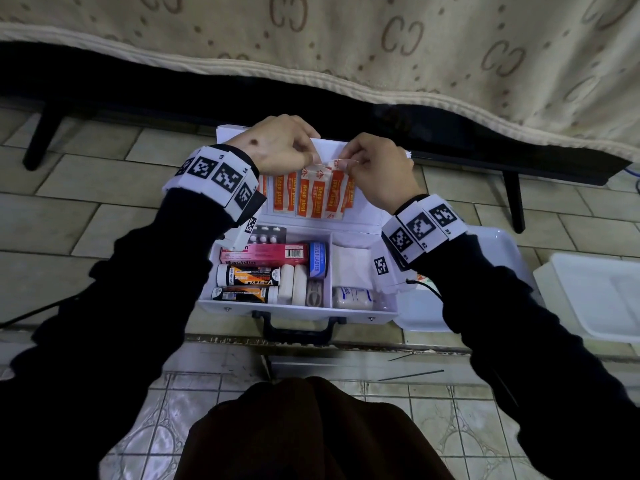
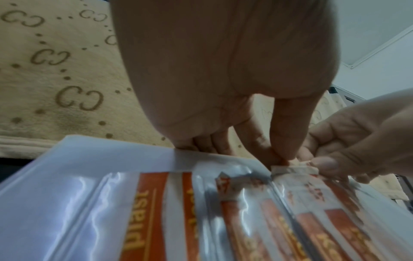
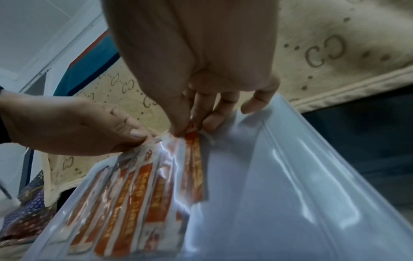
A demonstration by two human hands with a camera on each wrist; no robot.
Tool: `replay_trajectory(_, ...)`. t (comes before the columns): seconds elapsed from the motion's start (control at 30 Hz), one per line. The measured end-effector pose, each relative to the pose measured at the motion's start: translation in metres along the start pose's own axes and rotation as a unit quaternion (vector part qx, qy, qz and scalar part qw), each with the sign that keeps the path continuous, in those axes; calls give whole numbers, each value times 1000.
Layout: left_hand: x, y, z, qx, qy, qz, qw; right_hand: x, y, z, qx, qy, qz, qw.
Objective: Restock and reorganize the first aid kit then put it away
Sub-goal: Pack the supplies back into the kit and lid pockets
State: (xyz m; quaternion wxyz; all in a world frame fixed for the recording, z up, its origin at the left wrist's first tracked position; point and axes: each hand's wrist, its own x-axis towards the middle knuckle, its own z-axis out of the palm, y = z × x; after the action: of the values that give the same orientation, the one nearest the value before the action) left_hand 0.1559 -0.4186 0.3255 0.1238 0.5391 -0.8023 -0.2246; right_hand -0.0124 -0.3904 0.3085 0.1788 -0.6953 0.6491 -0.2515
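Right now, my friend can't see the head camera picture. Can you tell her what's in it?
Two hands, the left hand and right hand, pinch the top of orange plasters tucked in the lid of an open white first aid kit on a tiled floor. Below are tubes, a pink box and gauze.

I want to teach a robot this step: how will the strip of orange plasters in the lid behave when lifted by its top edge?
The plaster strip probably flops; it looks thin and creased. Likely very light, since the left hand and right hand only pinch its edge. Its glossy wrapper may slip.
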Motion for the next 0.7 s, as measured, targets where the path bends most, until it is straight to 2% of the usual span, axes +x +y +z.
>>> replay_trajectory(0.07, 0, 0, 0, -1, 3, 2, 1000, -3, 1, 4, 32, 32, 7, 999)
replay_trajectory(0.17, 0, -1, 1, -5, 1, 3, 1000, -7, 1, 6, 38, 40, 18, 998)
replay_trajectory(0.5, 2, -2, 1, -17, -3, 0, 1000, -7, -3, -1, -43, -31, 7, 999)
replay_trajectory(0.7, 0, 0, 0, -10, 0, 1, 1000, -11, -4, 9, -9, 20, 37, 999)
